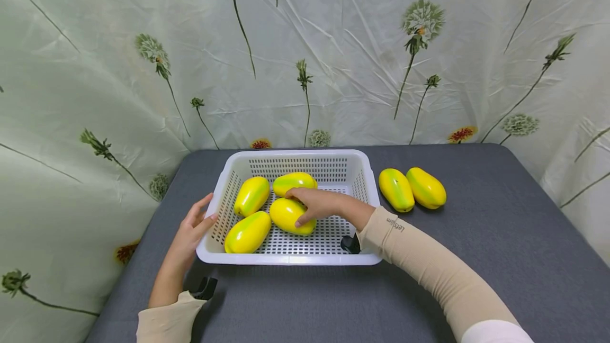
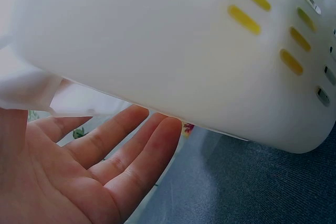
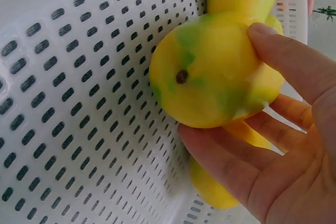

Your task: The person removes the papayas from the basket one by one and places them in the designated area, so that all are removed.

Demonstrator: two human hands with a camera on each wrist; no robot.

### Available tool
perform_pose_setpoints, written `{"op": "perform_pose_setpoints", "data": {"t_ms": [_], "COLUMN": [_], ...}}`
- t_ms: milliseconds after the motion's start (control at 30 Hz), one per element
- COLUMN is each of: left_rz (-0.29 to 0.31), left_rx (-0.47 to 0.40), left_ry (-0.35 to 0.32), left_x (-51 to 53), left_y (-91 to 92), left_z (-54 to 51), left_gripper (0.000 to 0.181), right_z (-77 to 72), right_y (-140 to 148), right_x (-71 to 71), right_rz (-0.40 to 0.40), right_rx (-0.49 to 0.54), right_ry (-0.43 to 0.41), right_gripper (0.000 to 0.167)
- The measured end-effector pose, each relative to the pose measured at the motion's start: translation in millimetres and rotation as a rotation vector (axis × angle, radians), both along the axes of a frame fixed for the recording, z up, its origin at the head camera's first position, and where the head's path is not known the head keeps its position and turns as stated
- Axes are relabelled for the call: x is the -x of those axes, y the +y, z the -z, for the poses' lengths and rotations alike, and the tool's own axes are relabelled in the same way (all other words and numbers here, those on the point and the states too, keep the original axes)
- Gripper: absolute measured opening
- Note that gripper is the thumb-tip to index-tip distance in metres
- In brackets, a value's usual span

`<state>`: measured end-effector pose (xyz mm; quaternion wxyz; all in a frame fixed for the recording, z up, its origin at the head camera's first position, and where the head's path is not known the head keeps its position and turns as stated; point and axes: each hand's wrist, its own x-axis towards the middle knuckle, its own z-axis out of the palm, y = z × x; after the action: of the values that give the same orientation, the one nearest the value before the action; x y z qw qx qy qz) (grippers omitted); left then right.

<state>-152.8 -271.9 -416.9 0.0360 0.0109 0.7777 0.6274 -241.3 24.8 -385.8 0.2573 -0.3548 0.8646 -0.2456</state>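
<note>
R hand (image 1: 320, 203) bent in pinch; L hand (image 1: 188, 234) relaxed, extd.

A dark grey tabletop (image 1: 295, 306) spreads below and around the right fingers (image 3: 226, 156) and the left fingers (image 2: 163, 141). Beyond them hangs a pale, creased cloth (image 1: 352, 105) printed with plants: a large dandelion head (image 1: 423, 21) beyond and right of the right fingers, a green bud (image 1: 303, 73) straight beyond them, and a red-orange flower (image 1: 126, 252) left of the left fingers.

Soft, even light leaves small white glints on the yellow fruit (image 1: 285, 216).
</note>
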Motion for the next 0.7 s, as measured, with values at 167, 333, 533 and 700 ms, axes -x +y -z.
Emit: {"op": "perform_pose_setpoints", "data": {"t_ms": [167, 333, 533, 700], "left_rz": [-0.004, -0.005, -0.005, -0.003], "left_rx": [0.001, 0.008, 0.008, 0.001], "left_ry": [-0.004, -0.009, -0.012, -0.011], "left_x": [-0.1, 0.0, 0.6, 0.7], "left_y": [0.2, 0.5, 0.6, 0.2], "left_z": [-0.4, -0.6, -1.0, -1.5], "left_gripper": [0.060, 0.060, 0.060, 0.060], "right_z": [-4.0, -9.3, -16.6, -23.3], "right_y": [2.0, 4.8, 9.5, 13.8], "right_x": [-0.8, -1.3, -0.8, 0.1], "right_rz": [0.003, 0.013, 0.054, 0.085], "right_rx": [0.048, 0.094, 0.189, 0.263], "right_ry": [0.013, 0.037, 0.002, 0.026], "right_gripper": [0.066, 0.065, 0.064, 0.064]}}
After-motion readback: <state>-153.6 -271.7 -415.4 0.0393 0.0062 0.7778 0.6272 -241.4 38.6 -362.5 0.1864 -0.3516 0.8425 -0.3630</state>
